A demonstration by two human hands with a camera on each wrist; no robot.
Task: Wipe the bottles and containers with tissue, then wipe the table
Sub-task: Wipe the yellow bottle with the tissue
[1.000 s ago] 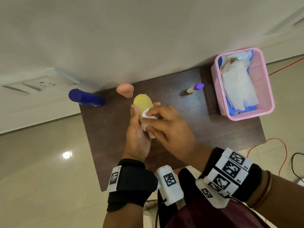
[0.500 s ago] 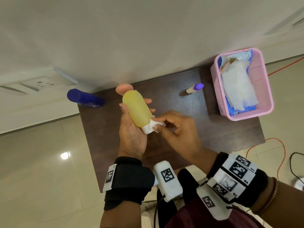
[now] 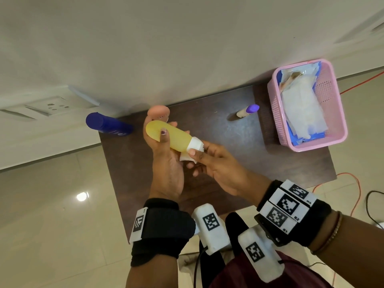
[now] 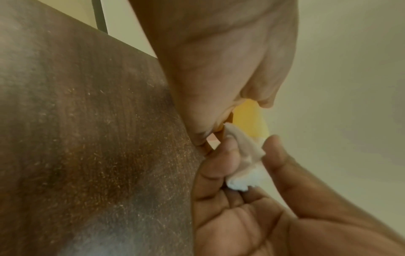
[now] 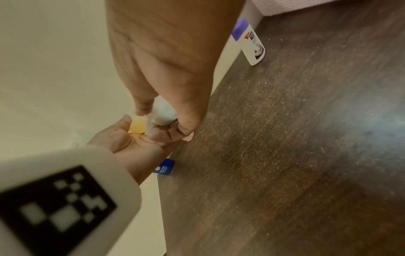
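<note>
Standing on the table [image 3: 280, 163] by the wall, a pink basket [image 3: 276, 113] held white tissues and blue packets. Above the tabletop, the left hand [image 3: 166, 163] gripped a yellow bottle [image 3: 172, 136], the right hand [image 3: 218, 165] pinching tissue [image 3: 195, 145] round its cap.
</note>
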